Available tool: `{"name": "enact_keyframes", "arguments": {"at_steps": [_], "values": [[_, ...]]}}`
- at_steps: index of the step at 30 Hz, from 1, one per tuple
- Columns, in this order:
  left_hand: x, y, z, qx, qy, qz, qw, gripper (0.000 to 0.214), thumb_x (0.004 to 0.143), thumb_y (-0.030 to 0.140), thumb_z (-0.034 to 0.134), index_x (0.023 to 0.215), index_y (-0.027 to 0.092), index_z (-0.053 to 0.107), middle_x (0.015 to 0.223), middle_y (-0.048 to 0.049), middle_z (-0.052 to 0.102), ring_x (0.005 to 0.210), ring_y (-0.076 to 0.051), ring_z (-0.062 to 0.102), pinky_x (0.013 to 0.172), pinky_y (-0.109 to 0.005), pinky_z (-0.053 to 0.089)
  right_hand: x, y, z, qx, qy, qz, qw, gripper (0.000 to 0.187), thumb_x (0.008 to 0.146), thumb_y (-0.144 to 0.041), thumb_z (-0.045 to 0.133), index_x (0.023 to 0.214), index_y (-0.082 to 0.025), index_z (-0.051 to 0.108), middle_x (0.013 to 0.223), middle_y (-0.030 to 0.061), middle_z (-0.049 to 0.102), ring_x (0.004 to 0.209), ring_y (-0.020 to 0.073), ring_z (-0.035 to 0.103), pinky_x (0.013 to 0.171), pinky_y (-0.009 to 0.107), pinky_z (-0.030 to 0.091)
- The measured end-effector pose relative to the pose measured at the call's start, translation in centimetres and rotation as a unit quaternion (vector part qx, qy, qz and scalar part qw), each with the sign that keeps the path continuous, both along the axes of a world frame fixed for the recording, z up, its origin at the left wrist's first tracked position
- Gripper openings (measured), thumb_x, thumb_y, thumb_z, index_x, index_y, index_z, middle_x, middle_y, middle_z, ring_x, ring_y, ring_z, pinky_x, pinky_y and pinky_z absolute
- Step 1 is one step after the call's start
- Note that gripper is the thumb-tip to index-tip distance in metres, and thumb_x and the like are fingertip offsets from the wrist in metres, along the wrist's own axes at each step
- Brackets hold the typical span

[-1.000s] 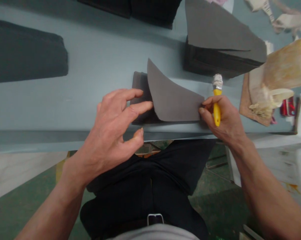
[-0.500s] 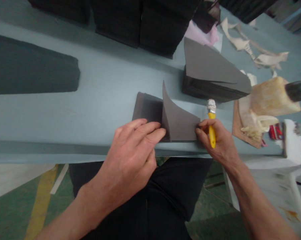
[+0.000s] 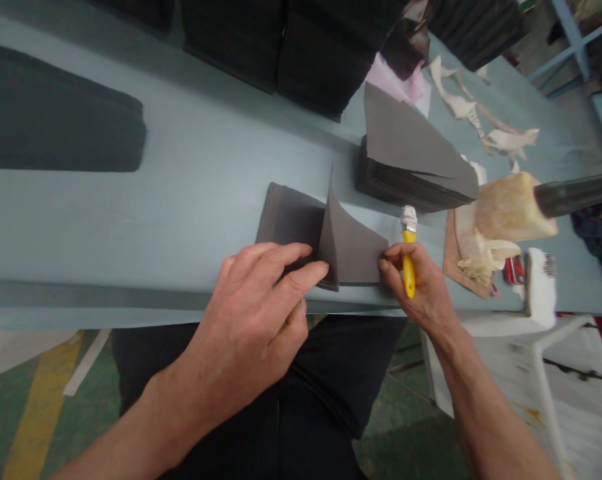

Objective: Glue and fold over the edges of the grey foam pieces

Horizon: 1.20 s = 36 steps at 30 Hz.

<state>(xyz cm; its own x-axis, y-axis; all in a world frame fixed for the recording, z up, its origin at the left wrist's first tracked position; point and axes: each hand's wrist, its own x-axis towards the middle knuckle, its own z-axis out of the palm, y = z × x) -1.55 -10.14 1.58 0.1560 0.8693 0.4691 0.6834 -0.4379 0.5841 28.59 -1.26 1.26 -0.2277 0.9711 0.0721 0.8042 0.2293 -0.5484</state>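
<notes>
A thin grey piece of sheet material (image 3: 358,250) is bent upward at its left end over a low stack of similar grey pieces (image 3: 293,213). My right hand (image 3: 423,287) pinches the right end of this bent piece between thumb and finger. The same hand keeps a small yellow-handled paintbrush (image 3: 409,263) tucked upright among its fingers, its white-smeared bristles pointing away from me. My left hand (image 3: 261,303) rests over the near side of the stack, fingers stretched out, a fingertip against the base of the bent piece.
Behind lies a taller stack of grey pieces (image 3: 415,143). To its right are a yellowish block-shaped container (image 3: 511,207) with a dark handle-like bar, and a white object (image 3: 541,287). Dark fabric piles (image 3: 235,40) stand at the back, and a dark green piece (image 3: 61,113) lies left.
The view has shifted, so the table items sit further left. My left fingers have spread apart slightly at the bent piece. My right hand keeps its pinch and the paintbrush.
</notes>
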Motion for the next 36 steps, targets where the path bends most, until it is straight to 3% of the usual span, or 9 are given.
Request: {"name": "enact_keyframes", "arguments": {"at_steps": [5, 16, 24, 36], "values": [[-0.7, 0.6, -0.3, -0.01, -0.016, -0.008, 1.0, 0.039, 0.1, 0.007, 0.054, 0.134, 0.025, 0.063, 0.141, -0.0068, 0.07, 0.132, -0.026, 0.063, 0.108, -0.048, 0.053, -0.1, 0.0, 0.0, 0.0, 0.004, 0.001, 1.0, 0.018, 0.093, -0.036, 0.069, 0.104, -0.025, 0.059, 0.078, -0.0013, 0.064, 0.061, 0.0155, 0.055, 0.059, 0.03, 0.046], [-4.8, 3.2, 0.1, -0.029, 0.034, -0.125, 0.991, 0.039, 0.106, 0.01, 0.046, 0.134, 0.031, 0.063, 0.137, -0.0011, 0.073, 0.132, -0.025, 0.065, 0.112, -0.05, 0.049, 0.2, 0.0, -0.4, 0.036, 0.009, 0.012, 0.999, 0.018, 0.092, -0.031, 0.071, 0.105, -0.027, 0.06, 0.076, -0.0026, 0.059, 0.061, 0.0155, 0.052, 0.059, 0.031, 0.044], [-6.4, 3.8, -0.9, -0.043, 0.086, -0.154, 0.983, 0.035, 0.106, 0.015, 0.045, 0.13, 0.032, 0.066, 0.137, -0.0008, 0.074, 0.129, -0.026, 0.066, 0.115, -0.053, 0.048, 0.5, 0.2, -0.6, 0.039, 0.005, 0.014, 0.999, 0.017, 0.091, -0.031, 0.071, 0.104, -0.028, 0.061, 0.079, -0.0009, 0.062, 0.062, 0.016, 0.053, 0.061, 0.033, 0.047], [-8.1, 4.7, -1.9, -0.05, 0.159, -0.207, 0.964, 0.027, 0.106, 0.025, 0.046, 0.117, 0.023, 0.071, 0.143, -0.0067, 0.072, 0.135, -0.031, 0.059, 0.113, -0.057, 0.048, 0.2, 0.0, -0.3, 0.018, 0.019, 0.002, 1.0, 0.017, 0.092, -0.036, 0.07, 0.104, -0.027, 0.062, 0.084, 0.0027, 0.066, 0.067, 0.0196, 0.057, 0.066, 0.038, 0.049]]}}
